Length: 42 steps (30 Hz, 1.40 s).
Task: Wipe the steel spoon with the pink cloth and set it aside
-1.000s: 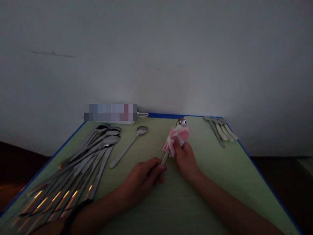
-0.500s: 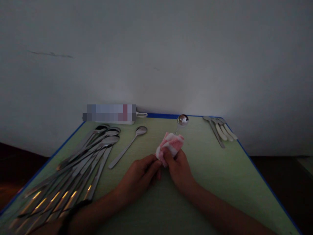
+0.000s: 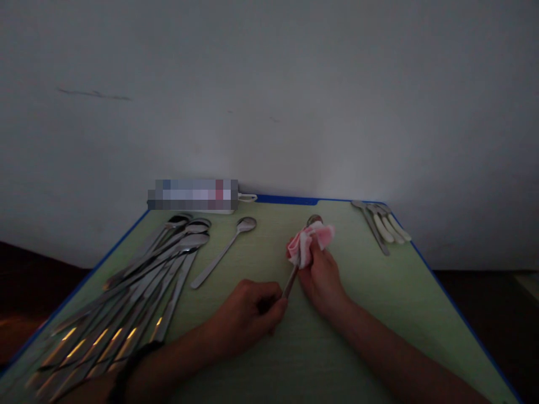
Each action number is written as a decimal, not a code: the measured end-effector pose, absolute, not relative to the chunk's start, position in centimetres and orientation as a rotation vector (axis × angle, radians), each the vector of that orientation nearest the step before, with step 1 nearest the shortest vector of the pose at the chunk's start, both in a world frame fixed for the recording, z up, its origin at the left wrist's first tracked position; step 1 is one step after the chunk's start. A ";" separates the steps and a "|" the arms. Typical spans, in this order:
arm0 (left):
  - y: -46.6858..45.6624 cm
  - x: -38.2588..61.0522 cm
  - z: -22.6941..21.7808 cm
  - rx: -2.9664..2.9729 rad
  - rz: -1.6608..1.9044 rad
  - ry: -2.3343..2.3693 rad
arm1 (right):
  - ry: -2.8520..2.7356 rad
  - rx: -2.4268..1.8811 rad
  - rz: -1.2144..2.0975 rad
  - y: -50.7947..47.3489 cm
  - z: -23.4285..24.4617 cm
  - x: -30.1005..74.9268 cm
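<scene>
My left hand point(image 3: 256, 306) pinches the handle end of a metal spoon point(image 3: 289, 282), low over the middle of the table. A pink and white cloth point(image 3: 304, 246) is bunched in my right hand point(image 3: 322, 275) and wraps the spoon's neck. The spoon's bowl pokes out past the cloth's far side, partly covered. To the left of my hands a single spoon point(image 3: 225, 252) lies flat on the table, its bowl pointing away from me.
Many long-handled metal spoons point(image 3: 160, 280) lie overlapped along the left. At the far right are a metal spoon point(image 3: 370, 226) and several white-handled utensils point(image 3: 383, 224). A blurred-out box point(image 3: 193, 196) stands by the wall point(image 3: 269, 101). The green table point(image 3: 362, 348) has a blue edge.
The cloth and my right hand have slid up the spoon towards its bowl. More handle shows between my hands, and my left hand sits slightly lower at the handle end.
</scene>
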<state>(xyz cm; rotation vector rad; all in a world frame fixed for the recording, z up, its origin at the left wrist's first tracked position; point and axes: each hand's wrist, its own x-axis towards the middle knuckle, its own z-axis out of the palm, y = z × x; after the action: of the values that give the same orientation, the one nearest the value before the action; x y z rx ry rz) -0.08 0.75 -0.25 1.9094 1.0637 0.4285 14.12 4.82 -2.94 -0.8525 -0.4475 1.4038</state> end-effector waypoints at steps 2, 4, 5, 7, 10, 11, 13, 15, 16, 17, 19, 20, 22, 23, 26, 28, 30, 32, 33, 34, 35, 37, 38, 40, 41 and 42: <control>0.8 -0.1 -0.2 1.906 0.426 1.042 | -0.435 -0.849 1.397 5.0 -2.7 14.2; 0.8 -0.2 -0.1 1.894 0.417 1.045 | -0.460 -0.848 1.396 5.0 -2.6 14.2; 0.9 -0.2 -0.1 1.881 0.416 1.051 | -0.489 -0.839 1.403 5.0 -2.5 14.2; 0.8 -0.1 0.1 1.829 0.427 1.039 | -0.560 -0.817 1.424 4.9 -2.6 14.3; 0.8 0.0 0.2 1.724 0.443 0.948 | -0.649 -0.810 1.444 4.7 -3.0 14.5; 0.7 0.1 0.2 1.703 0.435 0.929 | -0.671 -0.809 1.454 4.6 -3.0 14.5; 0.8 0.1 0.1 1.700 0.419 0.940 | -0.689 -0.796 1.484 4.5 -3.0 14.5; 0.8 0.0 -0.1 1.745 0.416 0.992 | -0.653 -0.772 1.505 4.6 -2.9 14.4; 0.8 0.0 -0.2 1.782 0.422 1.018 | -0.623 -0.762 1.502 4.6 -2.8 14.3; 0.7 0.0 -0.2 1.826 0.428 1.035 | -0.590 -0.758 1.490 4.7 -2.8 14.3; 0.6 0.0 -0.3 1.911 0.424 1.048 | -0.540 -0.772 1.448 4.8 -2.8 14.2; 0.6 0.0 -0.3 1.946 0.412 1.050 | -0.529 -0.791 1.430 4.9 -2.9 14.2; 0.4 -0.1 -0.2 1.985 0.370 1.061 | -0.535 -0.834 1.396 5.2 -3.1 14.4; 0.4 -0.1 -0.1 1.993 0.352 1.066 | -0.559 -0.852 1.378 5.4 -3.2 14.6; 0.4 -0.1 0.1 1.991 0.341 1.063 | -0.694 -0.892 1.324 6.1 -3.3 15.6; 0.4 -0.2 0.2 1.982 0.348 1.046 | -0.790 -0.880 1.382 6.6 -3.2 16.5; 0.5 -0.2 0.3 1.972 0.342 1.035 | -0.832 -0.818 1.490 6.9 -3.1 17.2; 0.5 -0.2 0.2 1.973 0.340 1.032 | -0.845 -0.771 1.559 7.1 -2.9 17.6; 0.4 -0.3 0.2 1.979 0.343 1.031 | -0.847 -0.769 1.569 7.1 -2.9 17.7; 0.4 -0.3 0.1 1.984 0.347 1.029 | -0.847 -0.776 1.568 7.1 -2.8 17.8; 0.4 -0.3 0.0 1.988 0.350 1.028 | -0.843 -0.786 1.564 7.1 -2.9 17.8; 0.5 -0.3 -0.1 1.989 0.354 1.030 | -0.827 -0.804 1.544 7.0 -2.9 17.6; 0.5 -0.3 -0.1 1.989 0.354 1.031 | -0.819 -0.808 1.537 7.0 -3.0 17.6; 0.5 -0.2 -0.1 1.990 0.341 1.031 | -0.814 -0.802 1.540 7.1 -3.0 17.5; 0.6 -0.2 -0.1 1.990 0.330 1.031 | -0.815 -0.794 1.546 7.1 -3.1 17.5; 0.6 -0.2 0.0 1.990 0.319 1.031 | -0.814 -0.785 1.554 7.1 -3.1 17.4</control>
<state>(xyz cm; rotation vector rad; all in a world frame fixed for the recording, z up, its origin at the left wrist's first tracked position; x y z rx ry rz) -0.19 0.57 -0.05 1.9903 1.0312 0.3192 17.45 7.11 -3.11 -0.7846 -0.8140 1.5537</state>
